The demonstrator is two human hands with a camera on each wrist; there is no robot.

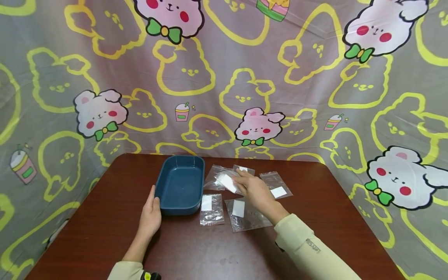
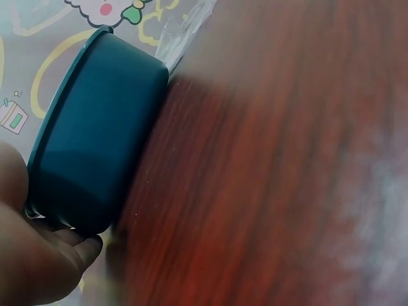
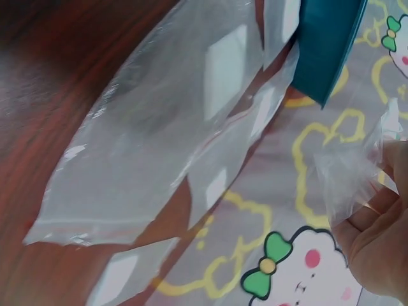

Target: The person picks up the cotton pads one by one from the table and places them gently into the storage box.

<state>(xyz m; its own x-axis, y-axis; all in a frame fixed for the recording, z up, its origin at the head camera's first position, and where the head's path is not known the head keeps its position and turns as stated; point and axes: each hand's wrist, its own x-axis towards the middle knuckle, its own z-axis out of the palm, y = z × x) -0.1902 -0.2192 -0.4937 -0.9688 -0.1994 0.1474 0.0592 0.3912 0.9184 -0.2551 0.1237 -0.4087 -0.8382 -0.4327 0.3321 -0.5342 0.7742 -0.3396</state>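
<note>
A dark blue rectangular plastic tub (image 1: 180, 211) stands on the table, left of centre. My left hand (image 1: 150, 217) grips its near left corner; in the left wrist view the thumb is by the rim and the fingers curl around the lower edge of the tub (image 2: 95, 127). Right of the tub, my right hand (image 1: 257, 190) pinches a clear plastic zip bag (image 3: 347, 178) with a white label, raised off the table in the right wrist view. Below it lie other clear bags, among them a large labelled bag (image 1: 250, 221) and a smaller bag (image 1: 212, 216) beside the tub.
Another labelled bag (image 1: 276, 182) lies to the right of my right hand, and more bags (image 1: 213, 175) lie behind it, partly overlapping. The brown wooden table (image 1: 336, 225) ends at a patterned cloth (image 1: 297, 89) hanging around its back and sides.
</note>
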